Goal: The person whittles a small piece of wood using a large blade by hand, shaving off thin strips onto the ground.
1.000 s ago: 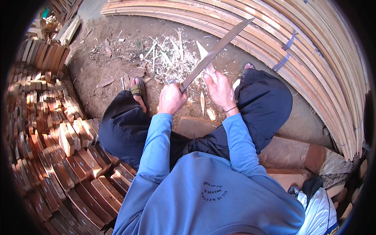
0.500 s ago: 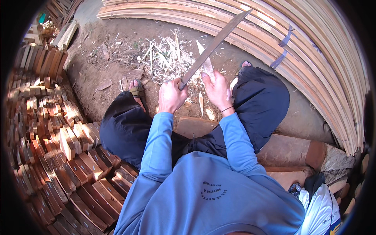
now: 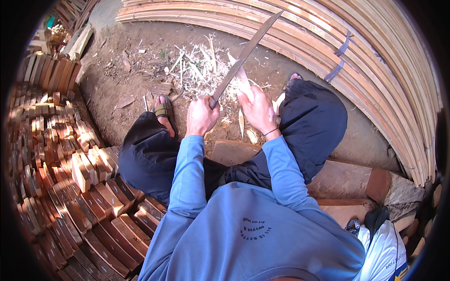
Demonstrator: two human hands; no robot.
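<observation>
Closed round its handle, my left hand (image 3: 202, 116) holds a machete (image 3: 247, 50) whose long dark blade slants up and to the right. My right hand (image 3: 258, 110) grips a pale, pointed piece of wood (image 3: 243, 84) by its lower end. The blade crosses in front of the wood near its upper part; whether the edge touches it I cannot tell. Below the hands, a small pointed sliver of wood (image 3: 241, 123) lies on the ground. Pale shavings (image 3: 202, 70) are heaped just beyond my hands. The machete's handle is hidden inside my fist.
Long thin planks (image 3: 328, 42) are stacked in a curve at the far right. Rows of short wooden blocks (image 3: 65, 187) fill the left side. My sandalled foot (image 3: 163, 110) rests beside the shavings. A white bag (image 3: 385, 250) sits at the lower right.
The machete has shifted a little left, its tip moving left over the planks. The wood's pointed end has tipped left, and my right hand has dropped slightly.
</observation>
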